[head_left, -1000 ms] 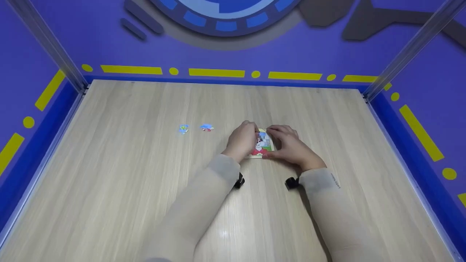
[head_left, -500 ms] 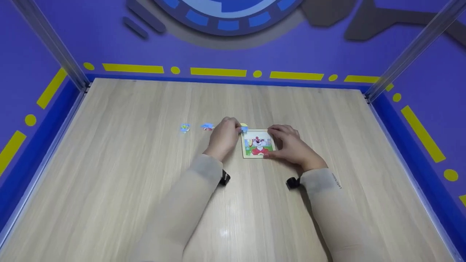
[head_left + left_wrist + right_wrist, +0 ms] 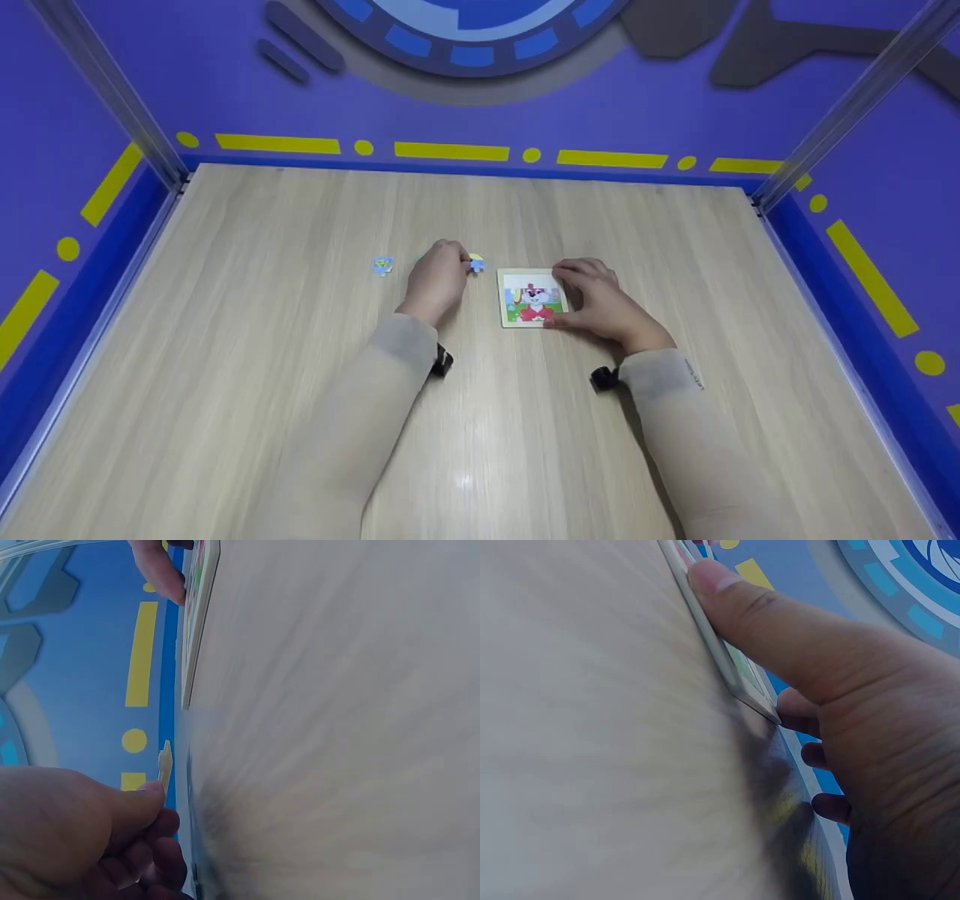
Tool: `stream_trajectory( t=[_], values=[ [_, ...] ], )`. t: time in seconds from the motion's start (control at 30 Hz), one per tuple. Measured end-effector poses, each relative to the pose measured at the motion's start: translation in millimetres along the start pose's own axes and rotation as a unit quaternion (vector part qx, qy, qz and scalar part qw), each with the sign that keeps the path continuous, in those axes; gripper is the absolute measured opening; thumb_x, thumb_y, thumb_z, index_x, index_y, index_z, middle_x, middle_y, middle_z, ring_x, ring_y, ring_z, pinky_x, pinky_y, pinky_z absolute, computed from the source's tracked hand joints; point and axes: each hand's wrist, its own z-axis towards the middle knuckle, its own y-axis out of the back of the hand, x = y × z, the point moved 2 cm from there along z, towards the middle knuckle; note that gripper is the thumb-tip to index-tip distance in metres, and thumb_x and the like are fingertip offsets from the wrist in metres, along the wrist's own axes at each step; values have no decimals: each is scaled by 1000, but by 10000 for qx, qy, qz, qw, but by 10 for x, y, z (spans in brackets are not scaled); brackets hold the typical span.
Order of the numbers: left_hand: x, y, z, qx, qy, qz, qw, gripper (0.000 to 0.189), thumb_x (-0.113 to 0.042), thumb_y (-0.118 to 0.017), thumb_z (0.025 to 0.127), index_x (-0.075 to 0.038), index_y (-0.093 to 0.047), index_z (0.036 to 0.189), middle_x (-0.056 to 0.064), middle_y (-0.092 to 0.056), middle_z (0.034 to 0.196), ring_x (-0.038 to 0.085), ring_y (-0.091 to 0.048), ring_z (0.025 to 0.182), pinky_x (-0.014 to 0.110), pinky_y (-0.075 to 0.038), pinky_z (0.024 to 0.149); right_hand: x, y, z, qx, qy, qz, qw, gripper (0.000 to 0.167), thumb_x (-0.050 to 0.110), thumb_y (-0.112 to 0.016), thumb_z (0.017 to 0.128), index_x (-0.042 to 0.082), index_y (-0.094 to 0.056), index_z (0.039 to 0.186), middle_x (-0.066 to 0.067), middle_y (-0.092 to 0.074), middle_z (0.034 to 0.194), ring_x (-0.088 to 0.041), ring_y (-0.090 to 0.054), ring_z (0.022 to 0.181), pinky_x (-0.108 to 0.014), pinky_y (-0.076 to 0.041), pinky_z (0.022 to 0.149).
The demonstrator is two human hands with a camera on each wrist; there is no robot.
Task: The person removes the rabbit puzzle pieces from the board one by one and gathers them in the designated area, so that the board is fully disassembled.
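My left hand (image 3: 437, 279) pinches a small blue-and-yellow jigsaw piece (image 3: 477, 265) between thumb and fingers, left of the puzzle board. In the left wrist view that piece (image 3: 166, 765) is seen edge-on, raised off the table. The square puzzle board (image 3: 500, 304) has a pale frame; a cartoon animal in red fills its lower part, and a white strip shows along the top. With its thumb on the near edge and fingers at the far corner, my right hand (image 3: 604, 304) grips the board's right side. The right wrist view shows the thumb (image 3: 727, 596) on the frame.
A loose blue jigsaw piece (image 3: 382, 265) lies to the left on the wooden table (image 3: 262, 360). Another is almost wholly hidden behind my left hand. Blue-purple walls (image 3: 450, 120) stand around the table's back and sides.
My left hand has moved left, away from the board, carrying the blue-and-yellow jigsaw piece. This uncovers the board's left side. My right hand stays on the board.
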Motion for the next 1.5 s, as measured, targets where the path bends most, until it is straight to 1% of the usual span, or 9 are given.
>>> stream_trajectory(
  t=[0.33, 0.6, 0.8, 0.9, 1.03, 1.13, 1.27, 1.4, 1.5],
  values=[
    [51, 35, 5, -19, -77, 470, 9989, 22, -16, -60, 117, -3, -73, 130, 9, -67, 124, 25, -71, 113, 41, -61, 103, 0, 4, 1, -2, -81, -19, 10000, 101, 49, -100, 84, 10, -56, 167, -6, -48, 176, -35, -31, 168, -61, -27, 140],
    [50, 43, -2, -20, -104, 635, 9979, 23, -16, -61, 117, -3, -74, 130, 8, -67, 123, 26, -71, 112, 41, -62, 102, -11, -3, 3, -23, -32, -38, 10000, 103, 52, -100, 83, 9, -57, 166, -6, -49, 175, -34, -32, 167, -62, -27, 140],
    [70, 57, 2, -62, -173, 725, 9972, 23, -16, -64, 116, -3, -77, 129, 11, -68, 126, 29, -73, 116, 44, -62, 104, -14, 0, 11, -28, 48, 12, 10000, 100, 51, -100, 84, 8, -58, 165, -6, -50, 174, -33, -32, 167, -62, -26, 139],
    [82, 65, -3, -102, -161, 632, 9978, 23, -17, -65, 115, -3, -77, 130, 11, -68, 129, 31, -74, 119, 45, -62, 105, -15, -2, 10, -19, 32, 54, 10000, 99, 50, -100, 84, 9, -59, 164, -5, -50, 174, -33, -31, 167, -62, -26, 140],
    [56, 59, -33, -158, -175, 328, 9992, 26, -18, -67, 115, -6, -74, 137, 10, -68, 133, 30, -74, 123, 44, -61, 107, -19, -12, 2, -17, -59, 40, 10000, 98, 49, -100, 84, 11, -59, 164, -3, -50, 174, -33, -31, 167, -62, -27, 140],
    [-15, 46, -84, -242, -262, 173, 9992, 29, -21, -69, 114, -8, -73, 140, 9, -68, 137, 30, -73, 126, 44, -61, 108, -12, -18, -5, -5, -78, 43, 10000, 97, 48, -100, 85, 11, -59, 165, -3, -49, 174, -33, -30, 167, -62, -28, 139],
    [-172, 16, -163, -327, -419, -9, 9986, 32, -27, -72, 113, -11, -74, 141, 8, -68, 142, 31, -73, 133, 45, -59, 113, -10, -9, -8, 11, -51, 41, 10000, 98, 49, -100, 85, 10, -59, 165, -3, -49, 175, -34, -30, 167, -63, -27, 139],
    [-314, -70, -205, -144, -653, -426, 9969, 34, -31, -72, 113, -13, -75, 141, 7, -68, 145, 28, -70, 136, 45, -57, 117, -17, -4, 0, -31, -1, 29, 10000, 99, 51, -100, 84, 8, -60, 164, -4, -51, 174, -33, -31, 167, -64, -25, 139],
    [-350, -179, -206, 92, -812, -575, 9950, 34, -31, -72, 112, -13, -74, 141, 7, -68, 145, 26, -70, 131, 45, -56, 117, -15, -17, 15, -10, 76, 28, 10000, 100, 54, -99, 85, 7, -59, 164, -5, -51, 173, -33, -32, 166, -64, -24, 138]
  ],
)
